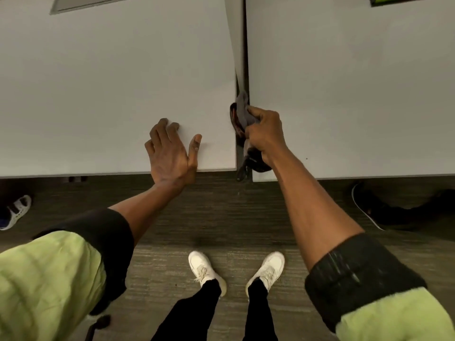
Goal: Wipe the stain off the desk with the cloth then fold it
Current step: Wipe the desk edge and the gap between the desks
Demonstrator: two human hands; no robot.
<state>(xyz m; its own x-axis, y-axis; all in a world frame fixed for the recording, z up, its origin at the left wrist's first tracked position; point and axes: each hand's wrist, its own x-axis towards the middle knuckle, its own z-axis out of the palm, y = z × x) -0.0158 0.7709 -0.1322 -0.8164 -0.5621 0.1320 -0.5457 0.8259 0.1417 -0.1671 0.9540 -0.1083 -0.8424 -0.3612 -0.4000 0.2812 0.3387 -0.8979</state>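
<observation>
Two white desks stand side by side, the left desk and the right desk, with a narrow dark gap between them. My right hand grips a bunched dark grey cloth right at the gap, near the front edge. Part of the cloth hangs down below the hand, dark and reddish in places. My left hand rests on the left desk near its front right corner, fingers spread. No stain shows on either desk top.
A grey flat panel lies at the far left of the left desk. A green and black item sits at the far right corner. Below are my white shoes, another white shoe at left and a black shoe at right.
</observation>
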